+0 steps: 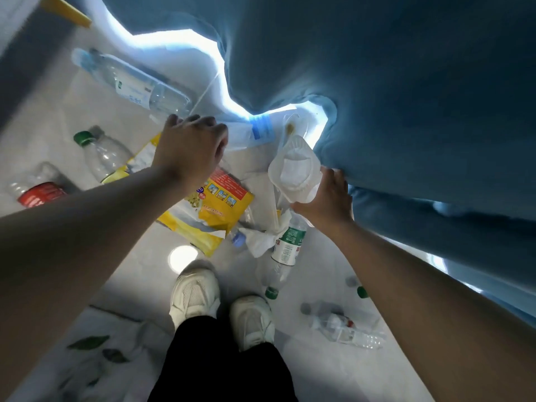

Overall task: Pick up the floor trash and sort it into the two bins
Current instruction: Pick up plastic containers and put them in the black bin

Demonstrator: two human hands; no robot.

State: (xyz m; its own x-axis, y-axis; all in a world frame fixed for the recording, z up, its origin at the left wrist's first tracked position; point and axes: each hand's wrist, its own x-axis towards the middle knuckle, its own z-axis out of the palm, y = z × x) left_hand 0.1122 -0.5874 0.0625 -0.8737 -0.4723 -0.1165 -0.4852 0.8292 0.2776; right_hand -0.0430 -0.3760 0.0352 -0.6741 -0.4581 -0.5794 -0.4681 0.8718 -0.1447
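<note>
Floor trash [287, 242] is lying everywhere by the shoes [194, 294] — most is waiting. The right hand [324, 198] is curling around a plastic cup [293, 172]; the left hand [191, 149] is gripping a clear bottle [255, 132]. The 2 bins are not showing.

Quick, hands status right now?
Left hand: grips a blue-labelled clear bottle.
Right hand: holds a clear plastic cup.

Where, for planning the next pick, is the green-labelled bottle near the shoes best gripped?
Probably take the green-labelled bottle around its labelled middle, from above, fingers across its width: it lies flat on the floor, cap towards the shoes, crumpled tissue crowding its far end.
</note>
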